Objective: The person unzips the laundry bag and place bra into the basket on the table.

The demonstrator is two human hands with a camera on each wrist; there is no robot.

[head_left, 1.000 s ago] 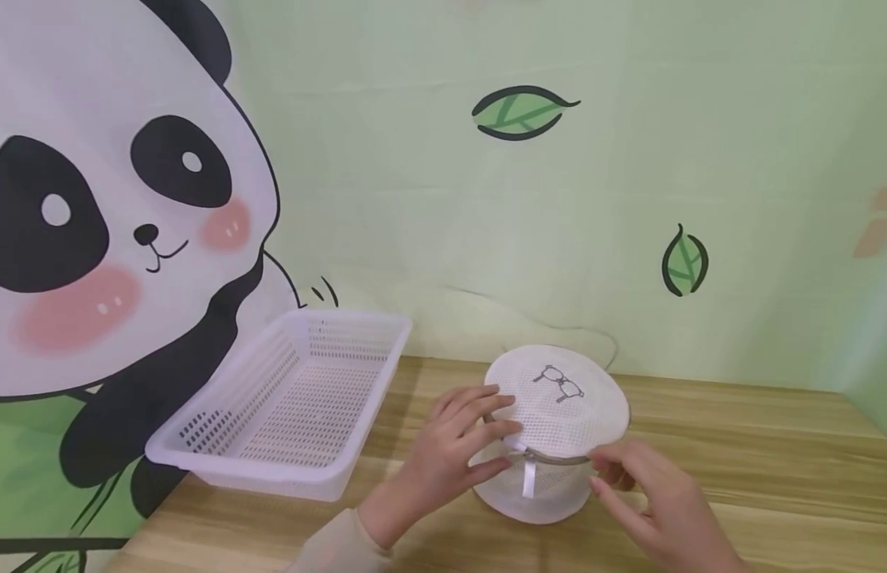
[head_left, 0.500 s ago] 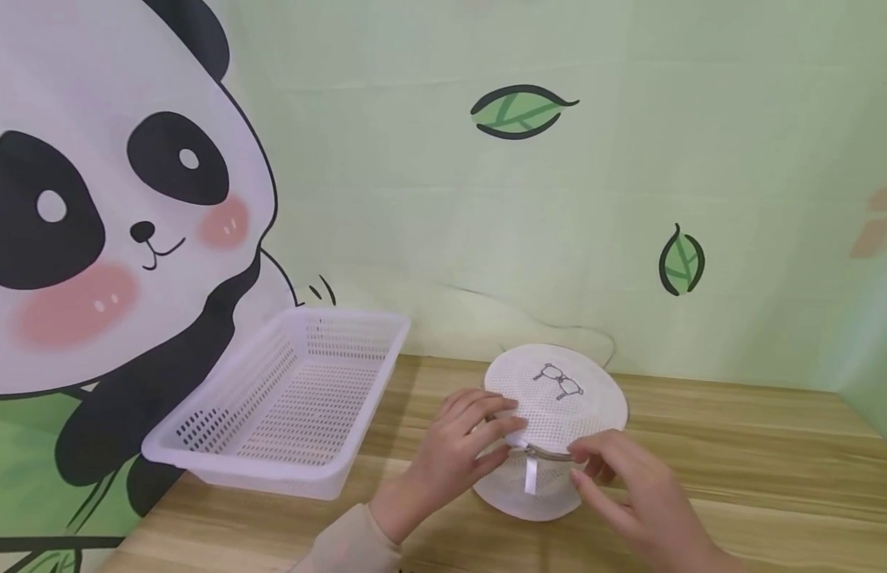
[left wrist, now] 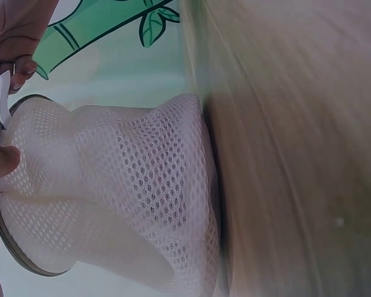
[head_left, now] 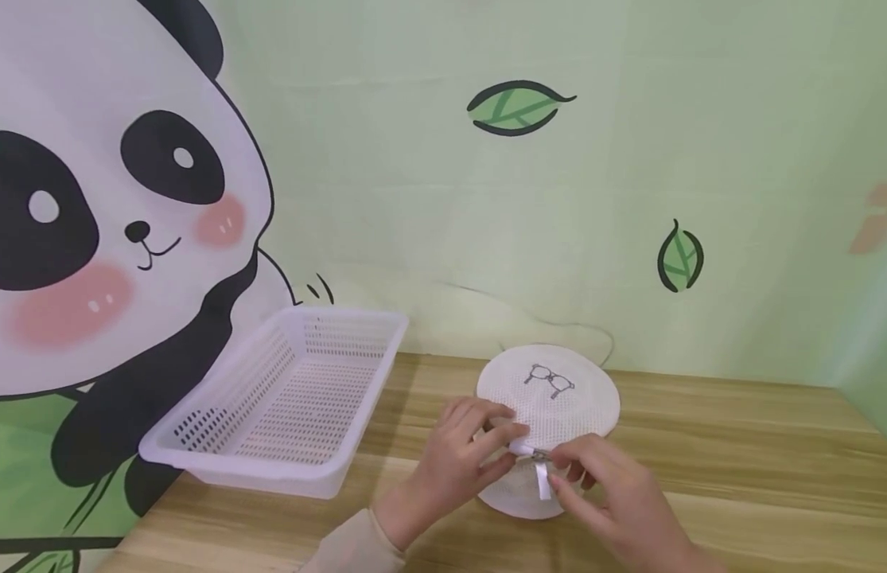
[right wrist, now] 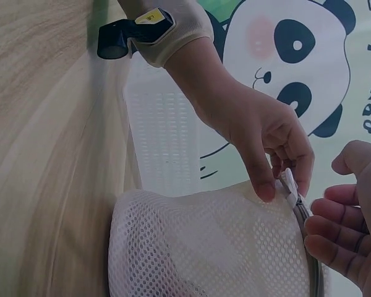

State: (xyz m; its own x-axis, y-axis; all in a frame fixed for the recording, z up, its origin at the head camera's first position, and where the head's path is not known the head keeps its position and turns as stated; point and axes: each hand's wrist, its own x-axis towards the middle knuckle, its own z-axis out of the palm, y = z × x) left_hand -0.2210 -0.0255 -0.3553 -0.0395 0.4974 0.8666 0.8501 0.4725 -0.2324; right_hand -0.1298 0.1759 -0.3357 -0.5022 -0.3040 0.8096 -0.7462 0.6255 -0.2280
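Note:
A round white mesh laundry bag (head_left: 568,418) stands upright on the wooden table, a pair of glasses printed on its top. Its grey zipper (right wrist: 306,244) runs round the upper edge, and a white ribbon tab (head_left: 543,481) hangs there. My left hand (head_left: 461,446) pinches that edge, thumb on the mesh side and fingers over the top. From the right, my right hand (head_left: 611,485) has its curled fingers right at the zipper beside the tab. Its thumb (right wrist: 352,158) stands apart from the fingertips. I cannot tell whether it grips the zipper pull.
To the left stands a white plastic basket (head_left: 332,473) with slotted walls. A green wall covering (head_left: 414,199) with a panda (head_left: 128,334) and leaves rises behind the table (head_left: 758,461). A thin cord (head_left: 558,322) lies behind the bag.
My right hand has slid left along the zipper to the ribbon tab, close to my left hand. The bag's top has shifted slightly left; the left hand keeps its pinch.

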